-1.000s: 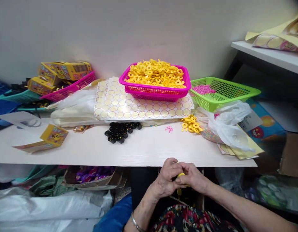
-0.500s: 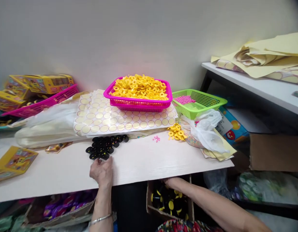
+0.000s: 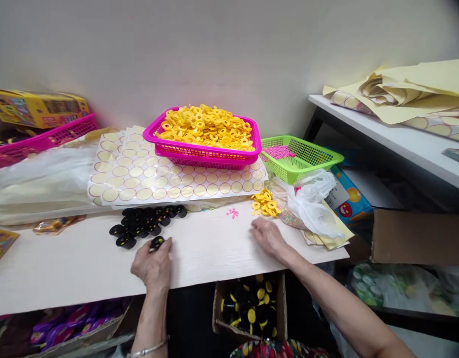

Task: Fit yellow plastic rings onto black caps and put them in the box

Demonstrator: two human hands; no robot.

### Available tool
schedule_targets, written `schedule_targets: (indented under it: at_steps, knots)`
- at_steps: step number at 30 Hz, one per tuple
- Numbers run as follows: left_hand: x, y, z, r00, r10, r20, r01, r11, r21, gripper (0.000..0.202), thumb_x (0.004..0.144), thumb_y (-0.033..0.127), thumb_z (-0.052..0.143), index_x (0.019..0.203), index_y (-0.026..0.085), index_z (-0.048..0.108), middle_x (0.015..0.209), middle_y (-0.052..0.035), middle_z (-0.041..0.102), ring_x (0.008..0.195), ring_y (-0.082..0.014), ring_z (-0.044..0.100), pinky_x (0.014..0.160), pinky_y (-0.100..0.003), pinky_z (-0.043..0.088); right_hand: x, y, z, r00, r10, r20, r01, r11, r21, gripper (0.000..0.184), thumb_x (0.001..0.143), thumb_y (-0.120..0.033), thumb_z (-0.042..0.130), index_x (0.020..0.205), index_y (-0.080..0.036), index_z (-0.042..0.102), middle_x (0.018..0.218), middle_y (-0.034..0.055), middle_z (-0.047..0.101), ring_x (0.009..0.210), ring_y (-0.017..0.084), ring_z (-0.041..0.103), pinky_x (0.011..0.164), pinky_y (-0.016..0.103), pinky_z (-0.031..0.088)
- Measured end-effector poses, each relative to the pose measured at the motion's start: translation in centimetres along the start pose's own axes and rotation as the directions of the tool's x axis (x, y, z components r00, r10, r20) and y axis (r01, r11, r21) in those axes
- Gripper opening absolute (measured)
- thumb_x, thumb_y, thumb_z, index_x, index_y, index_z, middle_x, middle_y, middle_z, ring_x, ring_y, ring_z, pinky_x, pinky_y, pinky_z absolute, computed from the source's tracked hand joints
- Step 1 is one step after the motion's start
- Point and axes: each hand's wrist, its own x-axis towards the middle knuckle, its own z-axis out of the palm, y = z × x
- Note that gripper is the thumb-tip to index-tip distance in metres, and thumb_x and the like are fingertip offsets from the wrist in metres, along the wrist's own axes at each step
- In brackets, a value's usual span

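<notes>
My left hand [image 3: 152, 266] rests at the near side of the black cluster, its fingers closed on one small black round cap [image 3: 157, 242] with yellow specks inside. Just beyond it, several similar black caps [image 3: 134, 226] are grouped on the white table [image 3: 203, 253]. My right hand [image 3: 268, 237] is over the table, right beside a small heap of yellow ring-shaped pieces [image 3: 266, 203]. Its fingers are bent downward, and their tips are partly hidden, so I cannot tell whether they hold anything. Some tiny pink pieces [image 3: 232, 213] lie left of the yellow heap.
A magenta basket [image 3: 203, 158] full of yellow rings stands on sticker sheets [image 3: 158, 191]. A green basket [image 3: 304, 166] holds pink pieces. A plastic bag [image 3: 311, 199] lies at right. Below the table edge sit a cardboard box [image 3: 214, 318] of black-and-yellow pieces and another with purple packs [image 3: 76, 323].
My right hand has come up from the cardboard box onto the table near the yellow rings. My left hand has drawn a black cap slightly away from the cluster. The view has shifted right.
</notes>
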Motion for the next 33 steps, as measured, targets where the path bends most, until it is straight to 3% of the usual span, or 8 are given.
schedule_targets:
  at_steps: [1, 3, 8, 12, 16, 22, 28, 33]
  knots:
    - [-1.1, 0.5, 0.4, 0.999, -0.02, 0.033, 0.02, 1.0, -0.015, 0.047, 0.055, 0.048, 0.067, 0.088, 0.014, 0.064, 0.071, -0.0006, 0.058, 0.063, -0.0167, 0.053, 0.065, -0.031, 0.043, 1.5, 0.5, -0.3, 0.99, 0.028, -0.139, -0.047, 0.99, -0.13, 0.016, 0.082, -0.015, 0.043, 0.085, -0.014, 0.059, 0.086, 0.0089, 0.06, 0.082, 0.018, 0.055, 0.07, 0.027, 0.04]
    - [-3.4, 1.8, 1.5, 0.985, -0.007, 0.171, 0.022, 0.996, -0.092, 0.045, 0.054, 0.044, 0.069, 0.088, 0.015, 0.064, 0.072, 0.0, 0.059, 0.061, -0.0146, 0.052, 0.062, -0.028, 0.043, 4.1, 1.4, -0.3, 0.965, 0.011, -0.26, -0.095, 0.945, -0.314, 0.017, 0.082, -0.019, 0.045, 0.092, -0.014, 0.059, 0.095, 0.0124, 0.058, 0.091, 0.021, 0.051, 0.074, 0.029, 0.038]
    - [-6.9, 4.0, 4.5, 0.864, 0.236, 0.445, -0.141, 0.961, -0.236, 0.029, 0.058, 0.032, 0.068, 0.082, 0.018, 0.065, 0.074, 0.0019, 0.057, 0.057, -0.0102, 0.048, 0.056, -0.023, 0.041, 6.6, 1.5, 1.1, 0.985, -0.039, -0.17, -0.051, 0.869, -0.493, 0.02, 0.082, -0.024, 0.047, 0.091, -0.013, 0.061, 0.098, 0.0141, 0.056, 0.092, 0.025, 0.046, 0.071, 0.033, 0.035]
    - [-7.5, 4.3, 5.5, 0.824, 0.306, 0.477, -0.204, 0.945, -0.254, 0.023, 0.061, 0.029, 0.067, 0.081, 0.019, 0.064, 0.072, 0.0025, 0.055, 0.059, -0.01, 0.049, 0.057, -0.022, 0.041, 6.6, 0.2, 1.7, 0.982, -0.087, -0.166, -0.013, 0.851, -0.524, 0.023, 0.08, -0.012, 0.042, 0.089, -0.014, 0.062, 0.097, 0.0126, 0.055, 0.091, 0.024, 0.044, 0.068, 0.032, 0.032]
    - [-7.6, 4.5, 5.6, 0.79, 0.344, 0.508, -0.232, 0.934, -0.272, 0.023, 0.062, 0.027, 0.067, 0.083, 0.02, 0.063, 0.075, 0.0023, 0.056, 0.064, -0.0105, 0.051, 0.059, -0.021, 0.041, 7.1, -0.4, 2.6, 0.979, -0.184, -0.091, 0.124, 0.882, -0.455, 0.022, 0.082, -0.014, 0.04, 0.086, -0.019, 0.062, 0.096, 0.0076, 0.055, 0.09, 0.02, 0.043, 0.067, 0.028, 0.031]
    - [-7.6, 5.2, 5.3, 0.749, 0.362, 0.555, -0.278, 0.932, -0.233, 0.021, 0.062, 0.025, 0.067, 0.082, 0.02, 0.063, 0.073, 0.0033, 0.056, 0.061, -0.0088, 0.047, 0.057, -0.02, 0.038, 8.0, -0.2, 4.0, 0.983, -0.168, -0.079, 0.127, 0.918, -0.374, 0.023, 0.086, -0.02, 0.039, 0.081, -0.018, 0.061, 0.093, 0.0064, 0.056, 0.088, 0.018, 0.046, 0.067, 0.026, 0.031]
    - [-7.6, 5.1, 5.2, 0.728, 0.392, 0.562, -0.286, 0.919, -0.271, 0.022, 0.064, 0.024, 0.067, 0.084, 0.019, 0.062, 0.075, 0.0022, 0.057, 0.064, -0.0098, 0.049, 0.06, -0.021, 0.039, 7.1, -0.3, 3.8, 0.979, -0.197, -0.047, 0.163, 0.904, -0.395, 0.021, 0.088, -0.02, 0.038, 0.088, -0.016, 0.058, 0.093, 0.008, 0.056, 0.086, 0.018, 0.049, 0.067, 0.027, 0.031]
    - [-7.7, 4.8, 5.7, 0.634, 0.469, 0.614, -0.294, 0.881, -0.369, 0.026, 0.061, 0.025, 0.071, 0.084, 0.018, 0.063, 0.08, -0.0008, 0.06, 0.072, -0.0131, 0.054, 0.066, -0.024, 0.043, 5.3, -0.2, 2.8, 0.988, -0.138, 0.074, 0.154, 0.944, -0.293, 0.02, 0.085, -0.024, 0.041, 0.084, -0.017, 0.06, 0.089, 0.0065, 0.06, 0.08, 0.017, 0.054, 0.063, 0.025, 0.032]
